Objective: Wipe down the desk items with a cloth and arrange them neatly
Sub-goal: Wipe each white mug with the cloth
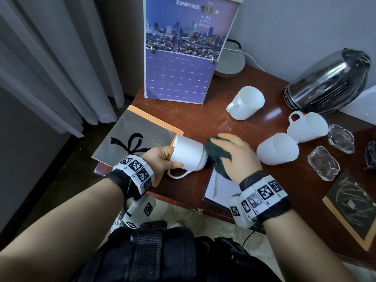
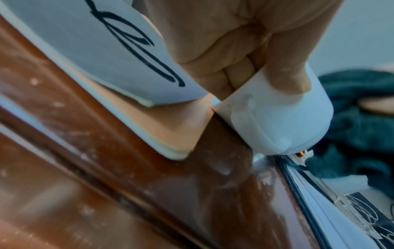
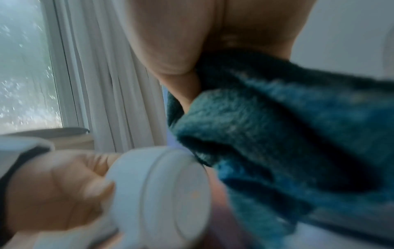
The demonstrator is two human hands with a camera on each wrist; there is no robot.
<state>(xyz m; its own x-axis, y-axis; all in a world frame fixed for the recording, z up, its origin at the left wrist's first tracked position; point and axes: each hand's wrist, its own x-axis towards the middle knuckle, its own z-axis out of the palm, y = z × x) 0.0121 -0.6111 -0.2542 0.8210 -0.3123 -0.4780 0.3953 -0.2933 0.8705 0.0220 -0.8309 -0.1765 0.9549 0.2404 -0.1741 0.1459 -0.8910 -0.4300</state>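
My left hand [image 1: 162, 159] grips a white mug [image 1: 189, 153] lying sideways above the desk's front edge, fingers inside its mouth, thumb on the outside, handle pointing down. In the left wrist view the mug [image 2: 275, 118] shows its side and base, my fingers [image 2: 234, 75] curled into it. My right hand [image 1: 234, 153] holds a dark teal cloth [image 1: 217, 155] bunched against the mug's base. The right wrist view shows the cloth [image 3: 287, 134] beside the mug's base [image 3: 170, 193]. Three more white mugs lie on their sides on the brown desk [image 1: 203, 119]: [image 1: 247, 102], [image 1: 307, 127], [image 1: 277, 148].
A purple wall calendar [image 1: 183, 58] stands at the back. A steel kettle [image 1: 329, 80] lies at the far right. Glass coasters [image 1: 323, 165] and a dark booklet [image 1: 354, 206] sit on the right. A grey folder [image 1: 134, 139] lies left, a notepad [image 1: 219, 188] under my right wrist.
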